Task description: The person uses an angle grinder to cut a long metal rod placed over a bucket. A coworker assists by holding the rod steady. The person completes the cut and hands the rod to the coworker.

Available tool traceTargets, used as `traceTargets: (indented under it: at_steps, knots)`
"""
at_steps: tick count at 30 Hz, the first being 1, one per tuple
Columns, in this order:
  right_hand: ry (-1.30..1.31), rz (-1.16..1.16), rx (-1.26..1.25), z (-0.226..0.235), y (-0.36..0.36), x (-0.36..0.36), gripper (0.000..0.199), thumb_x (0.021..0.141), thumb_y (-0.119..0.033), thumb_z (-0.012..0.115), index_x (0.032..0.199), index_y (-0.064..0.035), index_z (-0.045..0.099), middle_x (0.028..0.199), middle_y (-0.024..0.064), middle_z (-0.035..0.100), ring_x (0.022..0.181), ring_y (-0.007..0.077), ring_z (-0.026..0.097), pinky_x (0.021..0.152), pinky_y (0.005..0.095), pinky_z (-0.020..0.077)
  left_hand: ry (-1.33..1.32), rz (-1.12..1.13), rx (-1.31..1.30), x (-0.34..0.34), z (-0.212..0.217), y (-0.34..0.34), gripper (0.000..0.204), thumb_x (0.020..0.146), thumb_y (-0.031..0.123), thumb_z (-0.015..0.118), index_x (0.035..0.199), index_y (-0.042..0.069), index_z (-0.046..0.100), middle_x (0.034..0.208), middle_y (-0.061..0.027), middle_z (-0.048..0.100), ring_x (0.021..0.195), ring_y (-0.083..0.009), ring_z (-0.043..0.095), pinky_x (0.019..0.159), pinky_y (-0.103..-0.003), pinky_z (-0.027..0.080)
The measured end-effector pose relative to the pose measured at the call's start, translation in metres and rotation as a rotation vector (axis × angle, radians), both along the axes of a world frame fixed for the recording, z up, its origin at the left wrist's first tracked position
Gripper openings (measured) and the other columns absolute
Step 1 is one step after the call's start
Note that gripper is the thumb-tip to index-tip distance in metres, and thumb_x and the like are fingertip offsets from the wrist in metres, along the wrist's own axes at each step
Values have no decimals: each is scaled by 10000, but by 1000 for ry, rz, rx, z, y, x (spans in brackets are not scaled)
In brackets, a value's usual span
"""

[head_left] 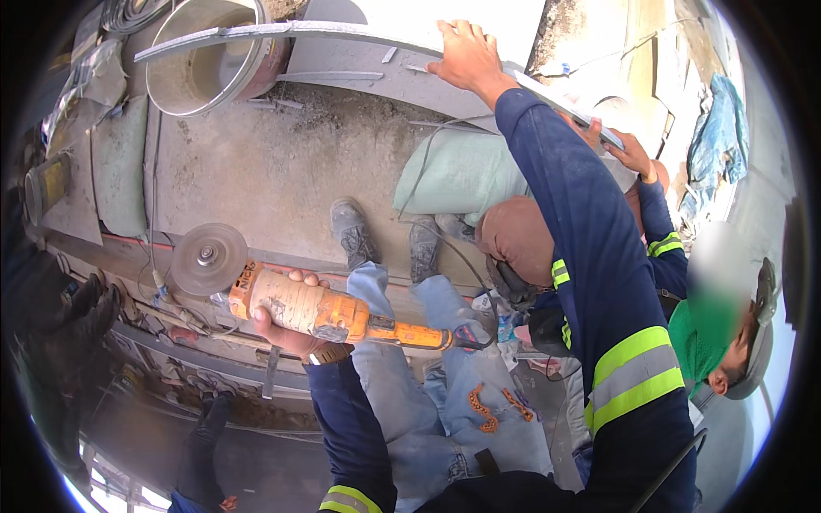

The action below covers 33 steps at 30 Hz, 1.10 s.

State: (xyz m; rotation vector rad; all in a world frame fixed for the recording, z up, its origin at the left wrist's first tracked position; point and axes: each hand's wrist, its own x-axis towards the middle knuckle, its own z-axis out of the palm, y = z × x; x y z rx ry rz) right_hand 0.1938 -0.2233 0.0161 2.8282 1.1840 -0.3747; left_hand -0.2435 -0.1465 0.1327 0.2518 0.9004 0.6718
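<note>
Here my left hand (286, 329) is wrapped tight round the body of an orange angle grinder (316, 309), holding it level in the air with its cutting disc (208, 256) pointing toward the left, above the dusty concrete floor (282, 171) and clear of any surface. My right hand (466, 56) is stretched far forward, palm and fingers pressed flat on the near edge of a long grey slab (359, 51) that runs across the top of the view; it steadies the slab rather than gripping round it. A second person crouched at my right has a hand (634, 154) on the same slab edge, further right. A metal bucket (209, 60) stands at the slab's left end, and a pale green sack (462, 175) lies on the floor under my reaching arm.

I judge this to be the bracing stage: the slab is being held in place while the grinder waits, disc well apart from it. The next move, as I read it, calls for bringing the disc up to the slab edge with a firm one-handed hold, keeping it clear of both steadying hands and of the cable (419, 171) trailing over the sack.
</note>
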Motion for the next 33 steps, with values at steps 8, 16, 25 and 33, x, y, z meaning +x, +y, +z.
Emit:
traceTargets:
  at_steps: [8, 16, 25, 33]
  knots:
    - [2148, -375, -89, 169, -25, -232, 493, 1050, -216, 463, 1524, -79, 450, 1578, 112, 393, 1481, 257, 336, 1207, 353, 282, -24, 79, 27, -7, 15, 52, 671, 883, 553, 615, 1276, 17, 517, 1105, -173, 638, 980, -322, 668, 826, -478, 584]
    - [2262, -727, -186, 166, -53, -315, 712, 979, -745, 398, 1019, -76, 639, 747, 30, 624, 527, 107, 574, 441, 281, 464, -61, 7, -19, -35, 18, 40, 655, 886, 540, 620, 1295, 37, 525, 1107, -165, 636, 977, -320, 665, 839, -495, 570]
    - [2177, -517, -204, 184, -34, -319, 771, 901, -759, 511, 1183, -45, 576, 739, 32, 598, 543, 115, 586, 443, 273, 463, -48, -18, -65, -56, 10, 45, 666, 891, 559, 626, 1289, 34, 529, 1114, -155, 628, 974, -315, 655, 829, -496, 570]
    - [1806, -241, -169, 189, -32, -315, 849, 740, -554, 848, 1200, 91, 544, 629, 126, 630, 474, 217, 634, 448, 351, 496, 22, -2, -64, -39, 20, 40, 642, 904, 529, 626, 1290, 26, 525, 1103, -155, 636, 974, -306, 657, 846, -480, 575]
